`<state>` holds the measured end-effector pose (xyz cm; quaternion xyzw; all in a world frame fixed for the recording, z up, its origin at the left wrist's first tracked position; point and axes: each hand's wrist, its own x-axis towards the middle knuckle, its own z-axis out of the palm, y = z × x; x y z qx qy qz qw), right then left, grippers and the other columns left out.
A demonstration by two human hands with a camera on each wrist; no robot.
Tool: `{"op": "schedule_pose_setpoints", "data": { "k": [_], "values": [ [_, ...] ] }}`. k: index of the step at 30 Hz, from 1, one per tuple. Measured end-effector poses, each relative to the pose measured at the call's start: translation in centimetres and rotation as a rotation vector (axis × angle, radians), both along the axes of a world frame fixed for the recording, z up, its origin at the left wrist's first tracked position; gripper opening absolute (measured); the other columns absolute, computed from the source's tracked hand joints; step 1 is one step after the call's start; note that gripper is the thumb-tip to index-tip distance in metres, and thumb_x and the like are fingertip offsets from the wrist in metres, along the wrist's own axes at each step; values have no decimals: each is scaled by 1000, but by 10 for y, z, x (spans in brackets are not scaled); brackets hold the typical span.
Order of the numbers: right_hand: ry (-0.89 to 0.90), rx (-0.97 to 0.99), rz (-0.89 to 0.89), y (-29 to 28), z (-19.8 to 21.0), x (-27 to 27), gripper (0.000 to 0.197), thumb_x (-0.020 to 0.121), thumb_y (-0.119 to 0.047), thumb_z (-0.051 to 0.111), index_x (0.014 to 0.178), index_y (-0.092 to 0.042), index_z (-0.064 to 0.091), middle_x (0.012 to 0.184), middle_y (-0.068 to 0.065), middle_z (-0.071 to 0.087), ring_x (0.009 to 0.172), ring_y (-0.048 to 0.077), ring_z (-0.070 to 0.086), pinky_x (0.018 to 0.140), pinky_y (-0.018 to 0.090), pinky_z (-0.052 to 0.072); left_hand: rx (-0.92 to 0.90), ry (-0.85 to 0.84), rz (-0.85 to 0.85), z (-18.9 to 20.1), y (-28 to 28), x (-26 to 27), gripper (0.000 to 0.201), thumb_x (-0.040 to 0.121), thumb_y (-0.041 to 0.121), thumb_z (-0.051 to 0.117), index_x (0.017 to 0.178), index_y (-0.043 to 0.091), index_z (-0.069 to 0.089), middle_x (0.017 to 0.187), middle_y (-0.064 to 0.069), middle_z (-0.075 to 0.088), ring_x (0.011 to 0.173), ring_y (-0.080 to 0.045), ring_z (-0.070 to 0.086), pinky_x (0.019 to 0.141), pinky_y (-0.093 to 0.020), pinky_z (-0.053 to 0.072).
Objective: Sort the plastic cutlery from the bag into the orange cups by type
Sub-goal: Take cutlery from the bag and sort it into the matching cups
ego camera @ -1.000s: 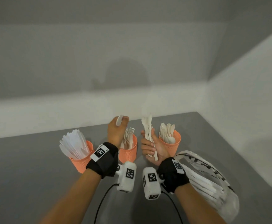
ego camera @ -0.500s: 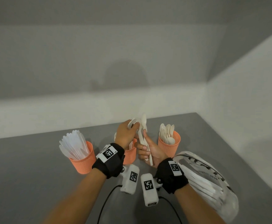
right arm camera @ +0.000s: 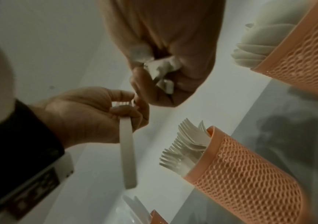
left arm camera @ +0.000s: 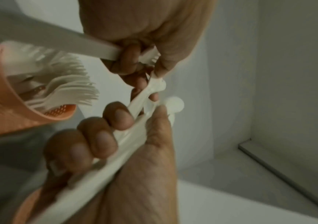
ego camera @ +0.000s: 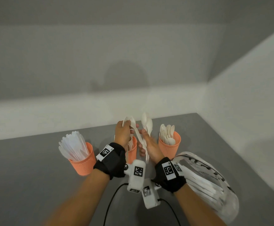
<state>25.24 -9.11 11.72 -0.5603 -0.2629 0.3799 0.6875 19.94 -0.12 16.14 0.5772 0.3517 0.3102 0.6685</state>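
Note:
Three orange cups stand in a row: the knife cup (ego camera: 82, 160) on the left, the fork cup (ego camera: 133, 152) in the middle, the spoon cup (ego camera: 169, 145) on the right. My right hand (ego camera: 145, 141) grips a bundle of white cutlery (ego camera: 147, 123) upright between the fork and spoon cups. My left hand (ego camera: 129, 126) is against the bundle's top and pinches a white fork (right arm camera: 127, 151) by its tines, handle hanging down. In the left wrist view its fingertips (left arm camera: 140, 84) also touch another piece in the bundle (left arm camera: 127, 141).
The clear plastic bag (ego camera: 206, 181) with more white cutlery lies on the grey table (ego camera: 27, 176) by my right forearm. Two cables run toward me between my arms. White walls close the back and right sides.
My left hand has moved right from above the fork cup to the bundle in my right hand. It now pinches a fork there. My right hand has kept its grip.

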Motion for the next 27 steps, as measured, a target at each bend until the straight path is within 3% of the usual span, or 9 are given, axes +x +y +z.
{"op": "schedule_pose_setpoints", "data": {
  "k": [3,7,10,14,17,19,21,24,27],
  "values": [
    [-63,-19,-19,1,0,-3,38,99,-39,35,90,-8,54,50,-4,42,35,4,36,37,15,31,-61,-34,13,3,-6,4,35,97,24,36,117,-3,48,73,-3,52,44,-8,50,35,-13,34],
    [-148,-5,-28,0,2,-8,32,100,-33,37,81,-13,53,54,-1,46,37,3,42,38,15,33,6,-45,44,-4,-11,8,20,92,30,51,98,10,51,72,1,48,60,-11,46,53,-22,40],
    [-189,-25,-49,2,-4,-7,29,99,-31,38,90,-9,55,59,4,55,45,13,51,43,22,43,-15,-22,135,-8,-1,9,18,95,21,44,81,12,52,67,-2,46,60,-19,46,61,-28,42],
    [-301,-64,-123,0,-8,-1,24,99,-28,40,93,-9,53,62,2,57,47,8,56,43,21,47,-34,-116,175,0,8,0,17,96,15,37,94,8,53,56,-2,37,44,-12,41,46,-22,39],
    [-435,-42,-129,-4,3,3,18,99,-23,40,86,-21,52,50,-14,57,45,-5,53,46,8,39,109,-101,22,4,8,-7,23,90,31,55,92,8,55,54,0,42,36,-6,38,39,-19,35],
    [-497,-46,-89,-3,9,4,16,99,-25,40,88,-25,52,50,-27,57,49,-11,53,50,7,39,208,-34,-82,6,6,-8,34,81,33,68,101,7,59,73,-3,60,55,-10,56,49,-21,45],
    [-510,-70,-32,-2,13,6,13,97,-27,45,89,-23,55,47,-25,56,46,-9,53,48,8,37,252,-12,-133,7,3,-6,41,76,27,74,109,8,57,93,-5,64,81,-16,63,65,-22,52],
    [-486,-142,51,-1,16,10,21,94,-22,54,73,-21,54,40,-12,53,36,-1,49,42,12,38,291,-22,-119,9,4,-3,35,74,18,76,102,12,55,85,2,61,78,-11,60,64,-17,51],
    [-447,-174,105,0,27,16,20,92,-10,55,72,-10,54,43,-6,54,38,3,53,47,18,47,389,4,-181,11,2,2,24,76,17,74,91,12,56,79,0,60,74,-17,59,66,-26,52]
  ]
}}
